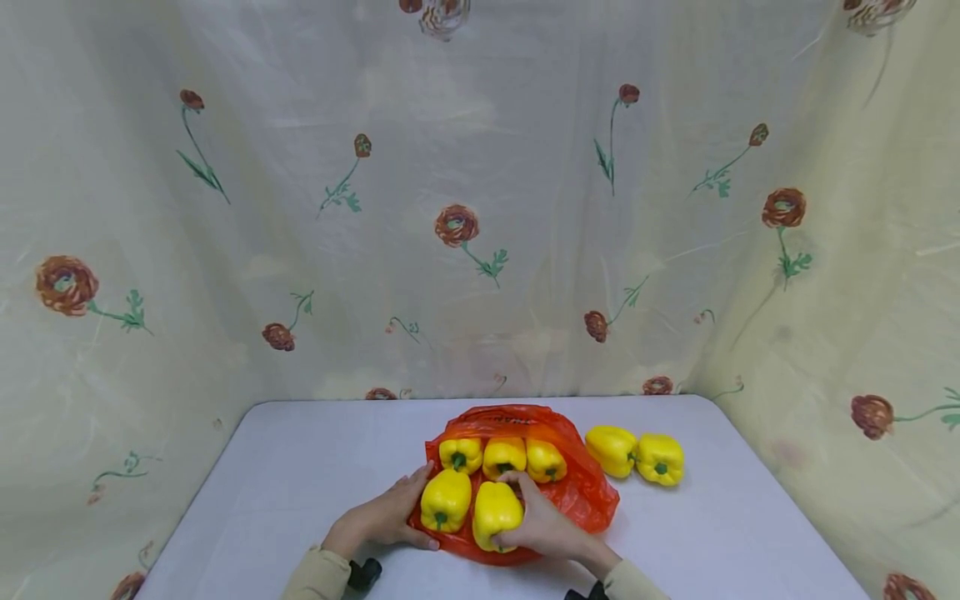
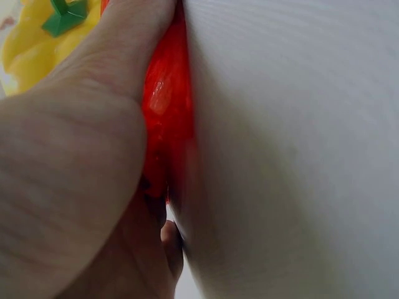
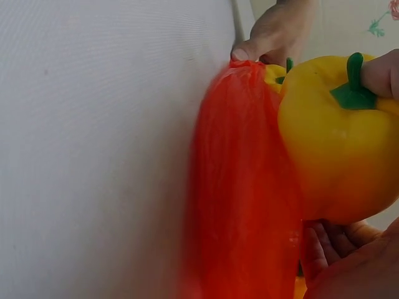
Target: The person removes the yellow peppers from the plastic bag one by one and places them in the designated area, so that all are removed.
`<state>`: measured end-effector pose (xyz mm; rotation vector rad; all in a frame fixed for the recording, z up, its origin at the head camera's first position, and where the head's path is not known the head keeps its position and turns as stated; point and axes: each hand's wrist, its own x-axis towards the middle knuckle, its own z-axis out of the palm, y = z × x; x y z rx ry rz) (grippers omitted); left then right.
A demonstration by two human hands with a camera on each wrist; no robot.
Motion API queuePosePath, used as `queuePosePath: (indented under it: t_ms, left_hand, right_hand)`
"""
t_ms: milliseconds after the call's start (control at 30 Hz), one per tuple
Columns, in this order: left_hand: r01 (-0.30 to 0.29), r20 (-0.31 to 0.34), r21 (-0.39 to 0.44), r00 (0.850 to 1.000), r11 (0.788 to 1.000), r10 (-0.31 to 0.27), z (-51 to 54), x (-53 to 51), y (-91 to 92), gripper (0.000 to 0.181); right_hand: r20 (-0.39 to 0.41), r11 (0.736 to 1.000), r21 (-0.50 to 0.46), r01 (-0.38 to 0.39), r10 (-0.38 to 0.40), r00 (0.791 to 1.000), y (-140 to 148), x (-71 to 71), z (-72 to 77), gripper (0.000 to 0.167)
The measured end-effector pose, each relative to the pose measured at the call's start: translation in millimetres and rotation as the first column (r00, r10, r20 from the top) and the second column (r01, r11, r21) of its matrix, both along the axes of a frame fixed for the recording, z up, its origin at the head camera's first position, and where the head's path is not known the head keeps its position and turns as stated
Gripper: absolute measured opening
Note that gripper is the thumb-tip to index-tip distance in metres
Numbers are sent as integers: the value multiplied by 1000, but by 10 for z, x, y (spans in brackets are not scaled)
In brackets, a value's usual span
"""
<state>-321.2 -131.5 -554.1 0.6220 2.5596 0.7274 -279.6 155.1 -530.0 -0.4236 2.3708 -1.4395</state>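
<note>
The right hand grips a yellow pepper between thumb and fingers in the red bag's mouth; the left hand, partly hidden, seems to pinch the rim, likely steadying it. Beyond the right hand lie two loose peppers.

Three peppers were set in the bag behind two others; another pair was placed to its right.

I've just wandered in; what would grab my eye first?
Probably the bright red plastic bag on the pale table, with five yellow peppers at its mouth. The right hand grips the nearest pepper while the left hand touches the bag's left edge. Two more peppers lie right of it.
</note>
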Motion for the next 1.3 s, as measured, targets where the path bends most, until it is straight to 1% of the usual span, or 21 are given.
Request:
queuePosePath:
  t_ms: [300, 567, 733, 800, 1033, 1167, 1300]
  left_hand:
    - [0, 3, 5, 1000, 1000, 0, 0, 9, 8, 119]
    - [-3, 7, 11, 1000, 1000, 3, -2, 16, 12, 120]
    - [-9, 6, -1, 1000, 1000, 9, 13, 9, 7, 120]
    - [-14, 6, -7, 1000, 1000, 14, 18, 6, 3, 120]
    - [-11, 10, -8, 1000, 1000, 11, 33, 1, -1, 119]
    - [-7, 10, -12, 1000, 1000, 7, 16, -1, -1, 119]
    - [-7, 6, -11, 1000, 1000, 7, -6, -6, -2, 119]
  right_hand:
    - [-15, 1000, 18, 23, -23, 1000, 95, 23, 125, 82]
    - [-21, 999, 11, 38, -38, 999, 304, 28, 265, 83]
    - [-34, 996, 27, 83, -82, 996, 457, 18, 363, 84]
    - [-42, 993, 37, 114, -112, 993, 512, 16, 404, 85]
    - [-69, 983, 7, 184, -184, 981, 782, -8, 522, 86]
    - [-99, 972, 30, 231, -227, 969, 961, -26, 585, 89]
    - [-153, 969, 19, 247, -241, 958, 1155, -27, 642, 89]
